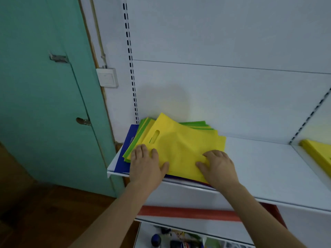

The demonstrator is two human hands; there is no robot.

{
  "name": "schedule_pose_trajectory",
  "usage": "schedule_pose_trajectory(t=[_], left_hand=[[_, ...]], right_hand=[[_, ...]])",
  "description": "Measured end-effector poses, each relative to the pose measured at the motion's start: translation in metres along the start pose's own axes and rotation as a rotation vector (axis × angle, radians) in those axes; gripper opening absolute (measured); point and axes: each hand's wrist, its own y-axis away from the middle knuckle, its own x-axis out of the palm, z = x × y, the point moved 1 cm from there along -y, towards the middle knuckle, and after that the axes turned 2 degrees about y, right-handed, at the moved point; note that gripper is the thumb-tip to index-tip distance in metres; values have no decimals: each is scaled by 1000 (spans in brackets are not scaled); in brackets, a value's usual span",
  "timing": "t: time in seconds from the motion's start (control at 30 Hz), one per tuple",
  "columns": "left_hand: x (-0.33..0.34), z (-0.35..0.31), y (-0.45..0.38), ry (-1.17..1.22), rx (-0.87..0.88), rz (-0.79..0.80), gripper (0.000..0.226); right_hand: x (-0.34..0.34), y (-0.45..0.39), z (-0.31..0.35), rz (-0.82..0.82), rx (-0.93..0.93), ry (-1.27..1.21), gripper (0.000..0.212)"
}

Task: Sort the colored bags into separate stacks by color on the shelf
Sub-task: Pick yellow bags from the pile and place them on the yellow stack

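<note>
A mixed pile of flat bags lies at the left end of the white shelf point(259, 169). On top is a yellow bag point(182, 145) with a cut-out handle slot. Green bags point(141, 129) fan out under it, and a blue bag point(123, 149) lies at the bottom left. My left hand point(146, 165) rests flat on the pile's left front, its thumb on the yellow bag. My right hand point(217, 167) presses on the yellow bag's front right corner with bent fingers. A separate yellow stack point(317, 154) sits at the far right of the shelf.
A teal door point(44, 95) with a latch stands to the left, and a white wall switch point(107, 77) is beside it. The shelf's slotted upright point(131, 68) rises behind the pile. A lower shelf holds a red strip point(188, 213) and several small bottles point(172, 240).
</note>
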Motion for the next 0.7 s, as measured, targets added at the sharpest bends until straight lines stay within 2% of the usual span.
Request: schedule_pose_trajectory(t=[0.13, 0.3, 0.43, 0.5, 0.57, 0.63, 0.7], left_hand=[[-4, -11, 4, 6, 48, -31, 71], [-1, -28, 12, 103, 155, -49, 45], [1, -31, 11, 180, 221, -67, 48], [1, -33, 10, 201, 249, -85, 52], [1, -34, 9, 217, 262, -100, 50], [-1, -34, 8, 212, 240, -121, 43], [-3, -29, 6, 205, 151, -153, 35]], right_hand=[[0, 0, -3, 40, 268, -138, 65], [-4, -6, -10, -13, 371, -335, 58], [-11, -15, -17, -146, 485, -667, 68], [-13, -19, -23, -190, 520, -696, 72], [-15, -24, -27, -156, 510, -642, 57], [-18, -29, -29, -92, 475, -596, 20], [-20, -31, -35, -93, 408, -520, 16]])
